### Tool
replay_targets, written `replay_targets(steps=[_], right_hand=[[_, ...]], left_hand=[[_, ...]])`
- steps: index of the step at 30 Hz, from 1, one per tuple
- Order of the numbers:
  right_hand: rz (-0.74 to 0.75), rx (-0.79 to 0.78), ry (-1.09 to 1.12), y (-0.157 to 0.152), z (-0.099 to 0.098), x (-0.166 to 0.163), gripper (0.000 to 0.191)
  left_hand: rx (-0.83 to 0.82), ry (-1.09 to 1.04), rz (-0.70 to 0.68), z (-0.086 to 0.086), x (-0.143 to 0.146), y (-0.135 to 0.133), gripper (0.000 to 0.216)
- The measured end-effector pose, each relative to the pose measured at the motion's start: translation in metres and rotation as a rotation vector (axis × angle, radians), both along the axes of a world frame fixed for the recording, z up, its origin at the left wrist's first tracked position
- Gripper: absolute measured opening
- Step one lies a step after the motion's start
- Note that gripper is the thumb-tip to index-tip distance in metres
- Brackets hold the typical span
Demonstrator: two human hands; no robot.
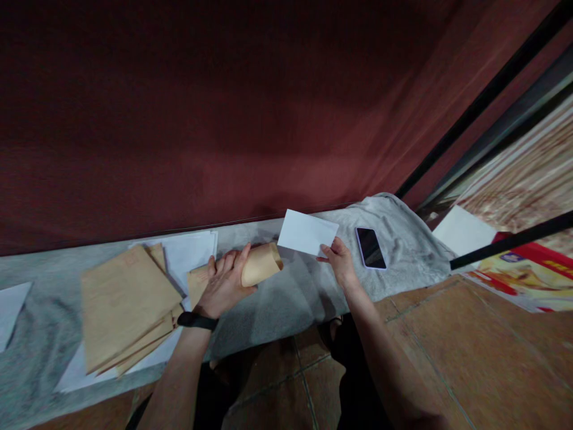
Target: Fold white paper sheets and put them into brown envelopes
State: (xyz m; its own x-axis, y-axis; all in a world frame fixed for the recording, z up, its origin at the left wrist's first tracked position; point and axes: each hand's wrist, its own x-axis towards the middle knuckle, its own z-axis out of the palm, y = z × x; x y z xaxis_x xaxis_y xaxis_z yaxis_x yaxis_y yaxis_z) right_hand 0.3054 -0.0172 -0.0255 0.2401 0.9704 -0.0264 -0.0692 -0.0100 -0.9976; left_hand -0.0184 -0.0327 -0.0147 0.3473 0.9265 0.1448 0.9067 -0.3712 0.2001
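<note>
Now left hand (225, 283) grips brown envelope (261, 264); right hand (340, 261) pinches white sheet (307, 232).

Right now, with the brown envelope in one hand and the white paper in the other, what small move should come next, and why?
Probably bring the white paper in the right hand to the mouth of the brown envelope, which the left hand holds bowed open towards it, a short gap apart.

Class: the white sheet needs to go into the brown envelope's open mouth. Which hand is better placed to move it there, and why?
The right hand. It already pinches the white sheet just beside the brown envelope mouth, while the left hand has its grip around the envelope, steadying it.
</note>
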Motion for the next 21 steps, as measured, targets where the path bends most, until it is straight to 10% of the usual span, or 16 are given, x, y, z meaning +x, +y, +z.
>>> replay_targets(steps=[21], right_hand=[[0.416, -0.125, -0.356, -0.004, -0.016, 0.008, 0.029]], left_hand=[[0.056, -0.024, -0.053, 0.002, 0.004, 0.001, 0.109]])
